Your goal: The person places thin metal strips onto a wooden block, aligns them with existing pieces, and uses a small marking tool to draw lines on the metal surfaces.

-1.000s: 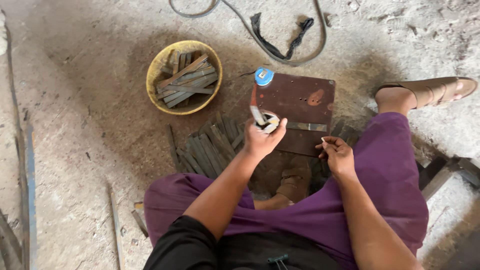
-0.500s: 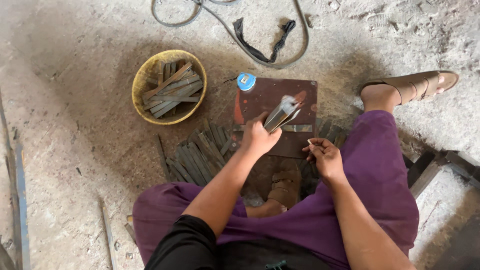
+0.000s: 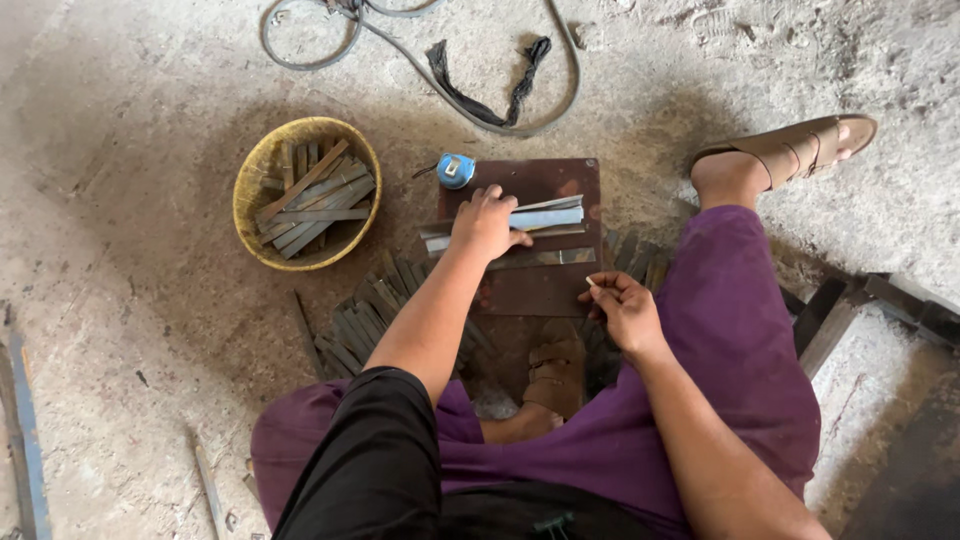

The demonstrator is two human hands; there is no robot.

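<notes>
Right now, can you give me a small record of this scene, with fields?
Left hand: pressing flat metal strips onto a rusty steel plate
Right hand: pinching a small pale stick, apart from the strips
Yellow basket: holds more strips
Blue tape measure: at the plate's far corner
Floor: loose strips, grey cable

Left hand (image 3: 485, 222): arm stretched forward, elbow slightly bent, black sleeve at upper arm, palm down, fingers spread and pressing flat, thumb out toward right hand. Right hand (image 3: 622, 308): held back nearer body, forearm bare, wrist bent inward, fingers curled loosely, thumb and forefinger pinched together at tip. Hands apart, left ahead of right.
</notes>
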